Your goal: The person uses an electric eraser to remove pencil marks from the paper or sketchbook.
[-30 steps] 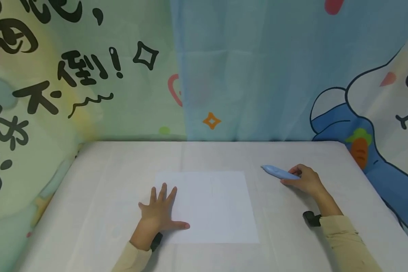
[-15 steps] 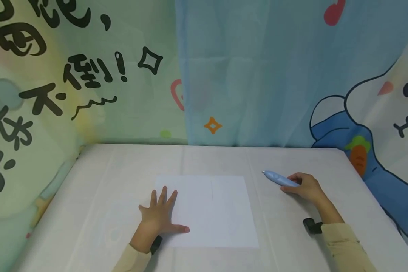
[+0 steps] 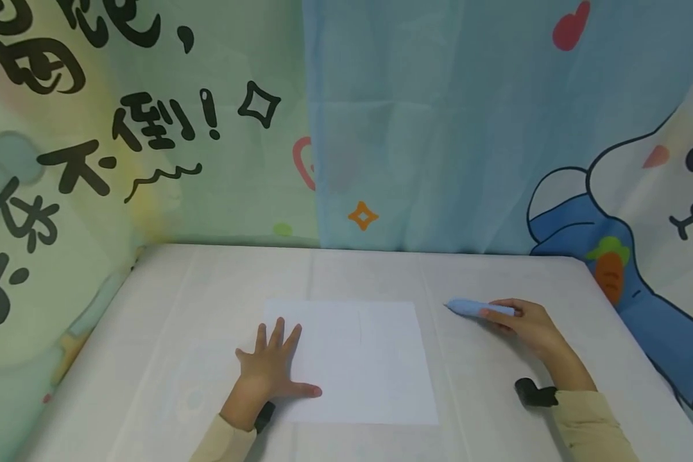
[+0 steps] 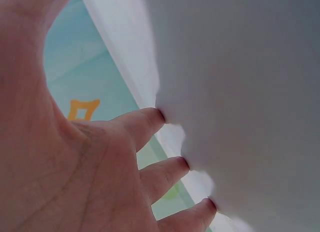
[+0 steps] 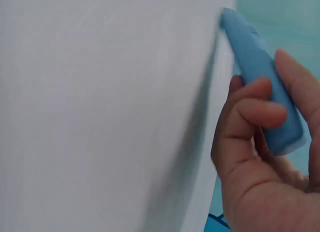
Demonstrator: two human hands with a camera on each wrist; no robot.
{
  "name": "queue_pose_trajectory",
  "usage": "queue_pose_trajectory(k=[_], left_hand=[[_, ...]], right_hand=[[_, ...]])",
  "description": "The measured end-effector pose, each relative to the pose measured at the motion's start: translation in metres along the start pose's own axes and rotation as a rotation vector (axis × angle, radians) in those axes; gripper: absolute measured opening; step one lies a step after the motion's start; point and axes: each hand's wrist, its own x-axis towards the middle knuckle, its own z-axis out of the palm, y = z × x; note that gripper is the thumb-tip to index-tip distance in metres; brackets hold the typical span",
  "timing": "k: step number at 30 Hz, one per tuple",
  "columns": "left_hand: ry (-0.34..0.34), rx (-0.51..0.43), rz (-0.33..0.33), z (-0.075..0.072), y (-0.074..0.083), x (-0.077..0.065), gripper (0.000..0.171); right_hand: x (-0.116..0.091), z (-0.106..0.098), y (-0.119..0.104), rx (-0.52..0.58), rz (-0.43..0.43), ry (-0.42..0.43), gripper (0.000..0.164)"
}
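A white sheet of paper lies on the table, with a faint upright line near its upper middle. My left hand rests flat, fingers spread, over the sheet's left edge; in the left wrist view its fingertips touch a white surface. To the right of the sheet, my right hand holds a thick light-blue pen-shaped tool by its rear end. Its narrow tip points left. The right wrist view shows curled fingers and thumb around the tool's body. Tool and sheet are apart.
The table has a white cover. Behind it hangs a printed cloth with lettering, stars and a cartoon animal. Small black wrist cameras sit at both cuffs.
My right hand has turned, so the blue tool now lies more level, its tip nearer to me. The left hand stays on the sheet. The head view has tilted up slightly.
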Motion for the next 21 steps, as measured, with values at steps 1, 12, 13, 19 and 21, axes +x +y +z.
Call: queue_pose_trajectory(k=[1,12,13,19,21], left_hand=[[0.002,0.000,0.002,0.000,0.000,0.000,0.114],[0.007,-0.012,-0.002,0.001,0.001,0.001,0.115],[0.007,-0.012,-0.002,0.001,0.001,0.001,0.115],[0.004,-0.009,0.004,0.000,0.001,0.000,0.115],[0.004,-0.007,0.000,0.000,0.001,0.001,0.115]], right_hand=[[0.000,-0.001,0.000,0.089,0.025,-0.010,0.042],[-0.004,0.001,-0.009,1.118,-0.111,-0.446,0.021],[-0.004,0.003,-0.010,1.142,-0.131,-0.479,0.021],[-0.009,0.017,-0.015,1.062,-0.170,-0.416,0.015],[-0.010,0.021,-0.017,1.043,-0.170,-0.382,0.023]])
